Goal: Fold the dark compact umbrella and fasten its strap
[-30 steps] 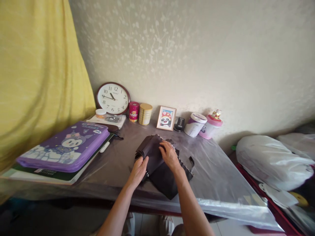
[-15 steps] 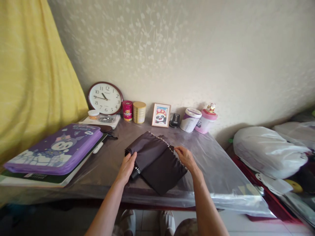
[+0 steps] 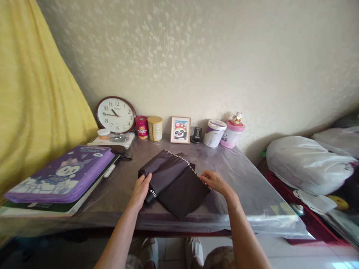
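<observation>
A black folding umbrella (image 3: 182, 190) lies on the table, its canopy partly folded into flat panels. Black-and-white striped trim runs along the upper right edge of the cloth. My left hand (image 3: 141, 189) is closed around the gathered left end, thumb on top, beside the dark handle and some silvery parts. At the right, my right hand (image 3: 215, 182) pinches the striped edge between thumb and fingers. Its fingertips are partly hidden from view.
Left of the umbrella, a purple zip folder (image 3: 64, 173) lies on books. Along the wall stand a clock (image 3: 116, 114), tins (image 3: 155, 129), a framed panda picture (image 3: 180, 130) and tubs (image 3: 214, 133). White plastic bags (image 3: 308, 164) sit beyond the table's right edge.
My right hand has slid down and right along the striped edge, turning more sideways. My left hand keeps its hold on the umbrella. The camera view has shifted slightly.
</observation>
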Action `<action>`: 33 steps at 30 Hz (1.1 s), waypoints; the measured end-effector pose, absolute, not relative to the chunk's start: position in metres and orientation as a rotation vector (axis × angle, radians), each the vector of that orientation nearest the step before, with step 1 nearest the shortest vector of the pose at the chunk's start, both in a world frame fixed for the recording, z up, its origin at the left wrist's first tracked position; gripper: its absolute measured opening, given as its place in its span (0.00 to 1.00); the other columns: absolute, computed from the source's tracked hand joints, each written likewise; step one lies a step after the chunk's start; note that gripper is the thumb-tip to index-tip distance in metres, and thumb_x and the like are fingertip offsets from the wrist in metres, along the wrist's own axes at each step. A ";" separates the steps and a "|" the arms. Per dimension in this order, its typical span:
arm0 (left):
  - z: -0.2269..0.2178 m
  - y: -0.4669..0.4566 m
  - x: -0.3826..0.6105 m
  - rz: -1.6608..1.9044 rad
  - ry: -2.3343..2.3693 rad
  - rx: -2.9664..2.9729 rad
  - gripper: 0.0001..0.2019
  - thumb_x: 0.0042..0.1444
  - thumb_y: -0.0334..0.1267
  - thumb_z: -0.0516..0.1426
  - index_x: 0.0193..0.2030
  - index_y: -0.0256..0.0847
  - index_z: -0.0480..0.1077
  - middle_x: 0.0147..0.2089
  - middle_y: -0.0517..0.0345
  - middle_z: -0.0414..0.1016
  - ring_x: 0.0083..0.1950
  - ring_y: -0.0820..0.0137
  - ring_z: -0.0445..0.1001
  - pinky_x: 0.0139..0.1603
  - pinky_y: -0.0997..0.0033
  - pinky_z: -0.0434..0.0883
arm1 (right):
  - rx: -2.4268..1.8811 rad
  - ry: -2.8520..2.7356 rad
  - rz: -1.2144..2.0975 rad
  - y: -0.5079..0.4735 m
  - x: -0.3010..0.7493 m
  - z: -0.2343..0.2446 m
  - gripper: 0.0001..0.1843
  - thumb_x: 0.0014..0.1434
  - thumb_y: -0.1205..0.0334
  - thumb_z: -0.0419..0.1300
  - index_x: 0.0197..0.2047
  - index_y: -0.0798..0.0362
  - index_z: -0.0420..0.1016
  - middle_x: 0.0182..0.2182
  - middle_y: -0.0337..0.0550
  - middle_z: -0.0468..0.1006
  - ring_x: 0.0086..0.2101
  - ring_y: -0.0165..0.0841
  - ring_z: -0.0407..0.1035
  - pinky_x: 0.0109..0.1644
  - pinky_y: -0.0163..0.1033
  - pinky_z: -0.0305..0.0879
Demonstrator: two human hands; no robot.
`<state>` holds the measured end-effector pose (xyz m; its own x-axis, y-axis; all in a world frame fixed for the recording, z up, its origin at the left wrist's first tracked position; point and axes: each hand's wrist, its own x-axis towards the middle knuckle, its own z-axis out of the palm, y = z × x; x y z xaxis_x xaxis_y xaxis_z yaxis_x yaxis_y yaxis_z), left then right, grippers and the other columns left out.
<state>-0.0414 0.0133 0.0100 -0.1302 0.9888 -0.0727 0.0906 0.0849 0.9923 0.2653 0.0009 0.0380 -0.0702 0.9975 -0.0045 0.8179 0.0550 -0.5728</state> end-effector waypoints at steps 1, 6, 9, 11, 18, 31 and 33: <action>0.009 0.014 -0.041 1.189 1.417 1.149 0.22 0.49 0.53 0.53 0.43 0.38 0.71 0.43 0.53 0.76 0.48 0.61 0.70 0.47 0.67 0.65 | -1.798 -1.929 0.654 0.000 0.267 0.038 0.12 0.55 0.56 0.53 0.31 0.55 0.73 0.23 0.39 0.75 0.24 0.28 0.67 0.27 0.31 0.58; 0.005 0.016 -0.042 1.181 1.453 1.148 0.22 0.49 0.53 0.53 0.43 0.38 0.71 0.42 0.53 0.76 0.48 0.61 0.71 0.48 0.65 0.65 | -1.717 -1.861 0.839 -0.003 0.274 0.038 0.11 0.52 0.56 0.56 0.35 0.55 0.72 0.28 0.40 0.76 0.28 0.29 0.69 0.31 0.32 0.63; 0.003 0.017 -0.043 1.193 1.461 1.167 0.23 0.48 0.54 0.53 0.42 0.38 0.71 0.41 0.52 0.76 0.47 0.60 0.71 0.47 0.66 0.66 | -1.702 -1.912 0.872 -0.010 0.277 0.046 0.14 0.50 0.57 0.58 0.40 0.53 0.71 0.35 0.42 0.76 0.35 0.32 0.70 0.37 0.36 0.65; 0.003 0.017 -0.043 1.190 1.451 1.179 0.24 0.48 0.55 0.53 0.43 0.37 0.71 0.41 0.52 0.77 0.47 0.61 0.71 0.47 0.66 0.66 | -1.678 -2.017 0.838 -0.018 0.274 0.056 0.16 0.48 0.57 0.60 0.42 0.50 0.71 0.45 0.44 0.72 0.43 0.35 0.67 0.46 0.40 0.63; 0.011 0.012 -0.040 1.182 1.437 1.150 0.22 0.48 0.52 0.53 0.43 0.37 0.71 0.43 0.52 0.76 0.48 0.62 0.71 0.47 0.67 0.66 | -1.560 -2.352 0.810 -0.040 0.242 0.067 0.29 0.43 0.59 0.64 0.51 0.45 0.67 0.60 0.45 0.56 0.59 0.41 0.50 0.59 0.48 0.50; 0.003 0.016 -0.043 1.205 1.442 1.194 0.21 0.49 0.53 0.53 0.41 0.38 0.72 0.40 0.53 0.77 0.46 0.62 0.71 0.46 0.67 0.66 | -1.628 -2.499 0.635 -0.049 0.214 0.053 0.46 0.36 0.65 0.68 0.60 0.46 0.58 0.61 0.51 0.54 0.60 0.46 0.48 0.61 0.53 0.45; 0.002 0.016 -0.044 1.204 1.453 1.196 0.23 0.49 0.54 0.53 0.42 0.37 0.72 0.39 0.53 0.77 0.45 0.61 0.72 0.44 0.67 0.67 | -1.632 -2.502 0.632 -0.049 0.215 0.052 0.44 0.38 0.66 0.66 0.60 0.45 0.58 0.62 0.50 0.53 0.59 0.45 0.49 0.61 0.53 0.45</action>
<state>-0.0436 0.0157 0.0023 -0.1528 0.9872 -0.0460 0.1382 0.0674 0.9881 0.2149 -0.0487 0.0519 -0.4257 0.8926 -0.1488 0.8561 0.3440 -0.3856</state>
